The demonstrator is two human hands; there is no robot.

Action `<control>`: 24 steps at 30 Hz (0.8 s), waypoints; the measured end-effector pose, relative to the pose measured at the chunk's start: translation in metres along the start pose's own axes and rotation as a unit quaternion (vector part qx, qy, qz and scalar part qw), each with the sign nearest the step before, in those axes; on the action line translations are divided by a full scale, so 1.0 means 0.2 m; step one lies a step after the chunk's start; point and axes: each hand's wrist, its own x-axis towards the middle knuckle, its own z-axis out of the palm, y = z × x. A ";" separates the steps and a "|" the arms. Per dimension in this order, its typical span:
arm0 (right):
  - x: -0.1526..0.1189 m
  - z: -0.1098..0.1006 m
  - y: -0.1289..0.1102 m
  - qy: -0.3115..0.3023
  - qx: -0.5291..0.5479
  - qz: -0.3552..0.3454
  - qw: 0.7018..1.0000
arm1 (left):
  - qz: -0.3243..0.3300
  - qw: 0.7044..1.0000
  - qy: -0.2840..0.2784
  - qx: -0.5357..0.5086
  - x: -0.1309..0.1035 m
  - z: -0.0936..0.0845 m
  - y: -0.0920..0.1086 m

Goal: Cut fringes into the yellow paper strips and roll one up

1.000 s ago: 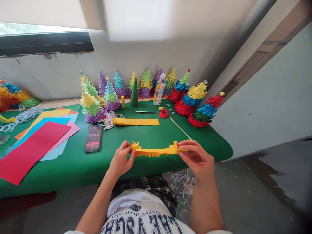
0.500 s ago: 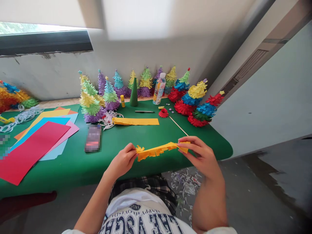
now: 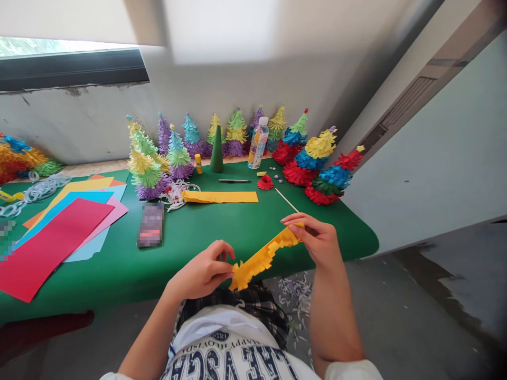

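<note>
A fringed orange-yellow paper strip (image 3: 261, 259) slants above the table's front edge, its cut edge hanging down. Its upper right end is pinched between the thumb and fingers of my right hand (image 3: 317, 235). My left hand (image 3: 208, 269) is at the lower left end, fingers apart, with the fingertips beside or just touching the fringe. Beyond the hands, an uncut orange-yellow paper strip (image 3: 222, 197) lies flat. A thin wooden stick (image 3: 287, 200) rests near my right hand, and a small red fringed paper ring (image 3: 265, 182) sits behind it.
On the green table (image 3: 190, 232) are a phone (image 3: 151, 225), coloured paper sheets (image 3: 67, 232), a glue stick (image 3: 198, 164) and a pen (image 3: 235, 181). A green cone (image 3: 216, 153), a bottle (image 3: 259, 143) and several paper trees (image 3: 319, 158) stand toward the wall. Paper scraps (image 3: 295, 295) litter the floor.
The fringed strip has gone from nearly level to slanted, its left end lower and closer to my body. My left hand has moved down and its fingers have spread; my right hand has shifted slightly left.
</note>
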 end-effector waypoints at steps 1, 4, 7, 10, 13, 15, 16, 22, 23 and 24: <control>0.01 0.02 0.02 0.015 0.038 0.031 0.999 | 0.013 1.000 -0.006 -0.017 0.00 0.00 0.01; 0.01 0.10 0.06 0.038 0.153 0.115 0.981 | 0.067 0.995 -0.001 -0.069 0.00 -0.01 0.04; -0.02 0.18 0.09 0.032 0.212 0.166 0.963 | 0.117 0.986 0.021 -0.119 0.00 -0.02 0.06; -0.06 0.25 0.13 -0.003 0.239 0.203 0.949 | 0.147 0.969 0.070 -0.187 0.02 -0.02 0.07; -0.10 0.29 0.15 -0.020 0.282 0.241 0.928 | 0.139 0.948 0.147 -0.246 0.03 0.00 0.07; -0.13 0.30 0.16 -0.023 0.303 0.275 0.912 | 0.119 0.932 0.198 -0.279 0.04 0.03 0.07; -0.14 0.31 0.17 -0.024 0.316 0.289 0.903 | 0.109 0.922 0.224 -0.298 0.04 0.04 0.06; -0.20 0.36 0.18 -0.048 0.400 0.270 0.875 | 0.042 0.851 0.391 -0.347 0.06 0.08 0.01; -0.22 0.38 0.19 -0.049 0.390 0.264 0.881 | 0.029 0.839 0.418 -0.348 0.06 0.07 0.00; -0.23 0.39 0.19 -0.049 0.378 0.259 0.887 | 0.017 0.826 0.442 -0.350 0.07 0.07 -0.01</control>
